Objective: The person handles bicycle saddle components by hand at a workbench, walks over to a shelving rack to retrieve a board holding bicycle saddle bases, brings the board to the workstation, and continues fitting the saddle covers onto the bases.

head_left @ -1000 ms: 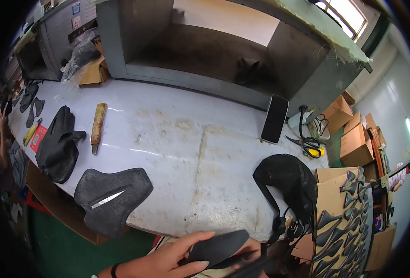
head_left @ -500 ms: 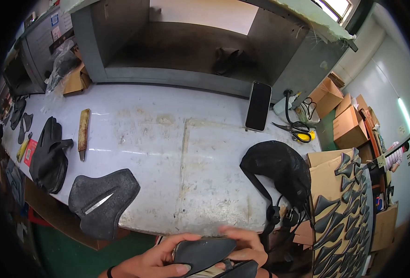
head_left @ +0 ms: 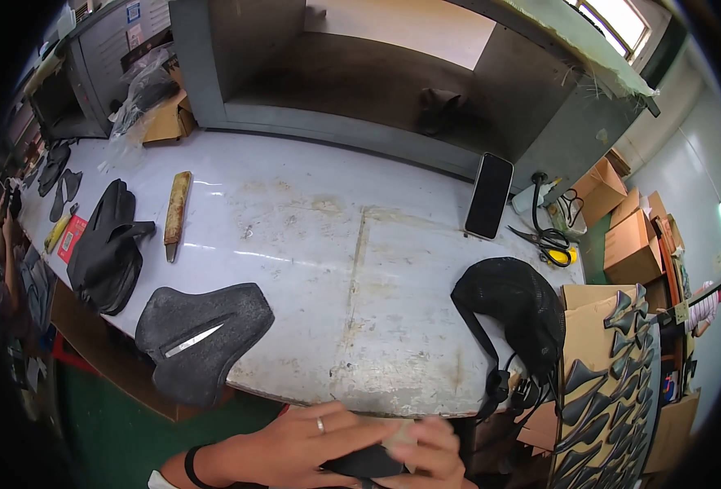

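Note:
At the lower edge, just in front of the table's near side, I hold a black bicycle saddle (head_left: 364,463), mostly covered by my hands. My left hand (head_left: 307,436), with a ring and a dark wristband, lies across its top, fingers reaching to the right. My right hand (head_left: 429,456) is closed about its right side; its fingertips are blurred. A pale patch shows between the two hands, too smeared to name. On the table's near left corner lies a dark grey saddle-shaped pad (head_left: 205,338) with a slit through its middle.
A black soft cover (head_left: 103,248) and a worn knife-like tool (head_left: 177,216) lie at left. To the right are a black mesh bag (head_left: 515,310), a phone (head_left: 489,196), scissors (head_left: 549,240) and a cardboard board (head_left: 576,334) bearing many saddle-shaped parts. A grey metal shelf (head_left: 336,114) stands behind.
My left hand has moved from the saddle's side to across its top, and the saddle is now lower and more hidden. The right fingers have shifted. The whole view has turned slightly.

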The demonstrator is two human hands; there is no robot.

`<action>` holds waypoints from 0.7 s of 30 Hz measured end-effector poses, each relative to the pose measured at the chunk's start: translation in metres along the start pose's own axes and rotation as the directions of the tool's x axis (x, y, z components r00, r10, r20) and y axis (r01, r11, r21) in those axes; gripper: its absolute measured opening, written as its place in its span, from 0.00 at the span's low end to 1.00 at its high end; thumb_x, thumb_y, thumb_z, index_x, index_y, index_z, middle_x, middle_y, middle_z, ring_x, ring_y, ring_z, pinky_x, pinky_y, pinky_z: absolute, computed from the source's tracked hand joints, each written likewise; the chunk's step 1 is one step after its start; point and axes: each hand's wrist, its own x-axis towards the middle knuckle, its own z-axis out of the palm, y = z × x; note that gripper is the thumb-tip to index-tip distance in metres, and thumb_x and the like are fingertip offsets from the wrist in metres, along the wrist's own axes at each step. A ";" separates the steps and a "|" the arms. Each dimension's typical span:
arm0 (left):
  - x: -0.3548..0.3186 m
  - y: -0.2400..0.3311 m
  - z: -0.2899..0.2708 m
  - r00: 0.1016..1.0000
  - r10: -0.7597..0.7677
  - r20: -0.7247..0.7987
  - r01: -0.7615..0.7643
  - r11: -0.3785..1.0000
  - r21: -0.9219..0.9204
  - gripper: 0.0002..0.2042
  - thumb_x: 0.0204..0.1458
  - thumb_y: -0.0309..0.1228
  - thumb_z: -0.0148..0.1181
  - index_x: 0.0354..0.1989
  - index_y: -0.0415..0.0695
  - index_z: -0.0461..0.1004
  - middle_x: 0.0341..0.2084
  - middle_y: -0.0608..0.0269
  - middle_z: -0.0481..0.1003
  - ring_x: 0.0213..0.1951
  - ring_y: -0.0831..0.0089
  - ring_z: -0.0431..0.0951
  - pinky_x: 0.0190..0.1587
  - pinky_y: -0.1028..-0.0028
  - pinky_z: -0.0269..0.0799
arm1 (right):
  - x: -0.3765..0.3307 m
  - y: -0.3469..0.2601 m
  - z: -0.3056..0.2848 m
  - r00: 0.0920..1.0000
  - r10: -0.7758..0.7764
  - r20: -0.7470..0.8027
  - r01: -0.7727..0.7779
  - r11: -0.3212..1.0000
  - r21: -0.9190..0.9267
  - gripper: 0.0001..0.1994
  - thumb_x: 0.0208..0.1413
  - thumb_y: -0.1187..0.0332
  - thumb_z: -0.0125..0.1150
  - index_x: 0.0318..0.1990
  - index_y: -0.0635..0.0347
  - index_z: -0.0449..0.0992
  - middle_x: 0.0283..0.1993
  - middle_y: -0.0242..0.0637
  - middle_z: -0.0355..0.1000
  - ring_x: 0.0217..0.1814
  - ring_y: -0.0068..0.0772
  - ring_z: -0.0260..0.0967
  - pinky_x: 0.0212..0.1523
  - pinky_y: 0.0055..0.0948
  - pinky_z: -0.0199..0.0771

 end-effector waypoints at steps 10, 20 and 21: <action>-0.006 -0.003 0.005 0.989 0.125 -0.083 -0.103 0.968 0.230 0.21 0.46 0.38 0.68 0.43 0.36 0.76 0.34 0.54 0.73 0.29 0.57 0.73 0.31 0.65 0.71 | -0.012 0.024 0.010 0.961 -0.193 -0.199 0.172 0.978 -0.115 0.14 0.54 0.57 0.69 0.34 0.58 0.74 0.44 0.36 0.67 0.49 0.42 0.68 0.51 0.46 0.72; 0.000 0.016 -0.004 0.981 0.187 0.050 -0.192 0.913 0.360 0.20 0.52 0.42 0.61 0.43 0.37 0.77 0.31 0.57 0.70 0.28 0.62 0.71 0.24 0.68 0.68 | 0.007 0.025 0.007 0.993 0.042 -0.106 0.004 0.917 0.398 0.19 0.48 0.57 0.74 0.36 0.60 0.73 0.43 0.40 0.70 0.44 0.44 0.69 0.46 0.42 0.72; -0.001 0.019 -0.002 0.985 0.168 0.049 -0.174 0.898 0.404 0.20 0.53 0.42 0.60 0.45 0.36 0.77 0.31 0.56 0.69 0.28 0.62 0.70 0.25 0.68 0.68 | 0.008 0.025 0.010 0.982 0.183 -0.039 -0.128 0.806 0.578 0.20 0.46 0.57 0.75 0.35 0.61 0.73 0.41 0.41 0.71 0.43 0.44 0.69 0.45 0.42 0.72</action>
